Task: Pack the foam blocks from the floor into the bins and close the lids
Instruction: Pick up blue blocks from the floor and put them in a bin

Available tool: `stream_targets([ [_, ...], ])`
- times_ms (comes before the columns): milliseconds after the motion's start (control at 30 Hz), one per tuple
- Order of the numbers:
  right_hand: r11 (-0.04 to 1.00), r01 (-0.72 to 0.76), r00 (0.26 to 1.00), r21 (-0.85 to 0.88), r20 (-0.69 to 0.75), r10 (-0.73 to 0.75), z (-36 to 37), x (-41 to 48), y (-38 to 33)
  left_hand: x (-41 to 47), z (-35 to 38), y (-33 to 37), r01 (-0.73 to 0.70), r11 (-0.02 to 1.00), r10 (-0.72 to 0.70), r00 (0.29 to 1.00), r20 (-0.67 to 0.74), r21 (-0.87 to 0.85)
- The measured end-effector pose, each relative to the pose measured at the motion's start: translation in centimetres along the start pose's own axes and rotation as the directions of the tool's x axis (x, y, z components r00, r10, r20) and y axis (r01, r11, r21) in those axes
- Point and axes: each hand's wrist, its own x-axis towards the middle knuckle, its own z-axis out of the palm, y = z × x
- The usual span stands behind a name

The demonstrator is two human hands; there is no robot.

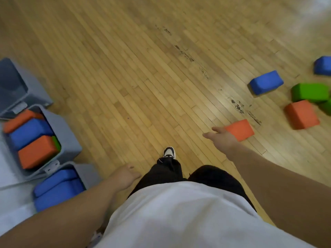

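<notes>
Fingers [217, 129] of the right hand [222, 138] are stretched out straight and spread, holding nothing — they point toward the near orange block [240, 130] on the wooden floor [143, 77]. The hand overlaps that block's near corner in the view, but whether it touches cannot be told. The left hand [125, 176] hangs beside the black trousers [170, 169], its fingers loosely relaxed and empty.

Further right on the floor lie more loose foam blocks: a second orange block [301, 114], a green block [310, 92] just behind it, a blue block [266, 82] and another blue block [323, 65] at the frame's edge.

Three grey bins stand in a row at the left, all with their tops open. The far bin [35, 90] shows only a dark inside. The middle bin [66, 129] holds orange, blue and green blocks piled to the rim — the near bin [87, 174] holds blue blocks. One shoe [169, 152] is stepped forward below the white shirt [170, 212].
</notes>
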Motion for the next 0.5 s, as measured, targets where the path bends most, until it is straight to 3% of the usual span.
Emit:
stream_targets([
  [300, 0.934, -0.311, 0.948, 0.178, -0.012, 0.318, -7.1, 5.0, 1.1, 6.4, -4.7, 27.0, -0.278, 0.930, 0.263, 0.960, 0.090, 0.241],
  [500, 0.864, -0.377, 0.916, 0.334, -0.005, 0.402, -14.6, 11.9, 0.0, 8.5, -3.7, 47.5, -0.468, 0.843, 0.443, 0.883, 0.153, 0.264],
])
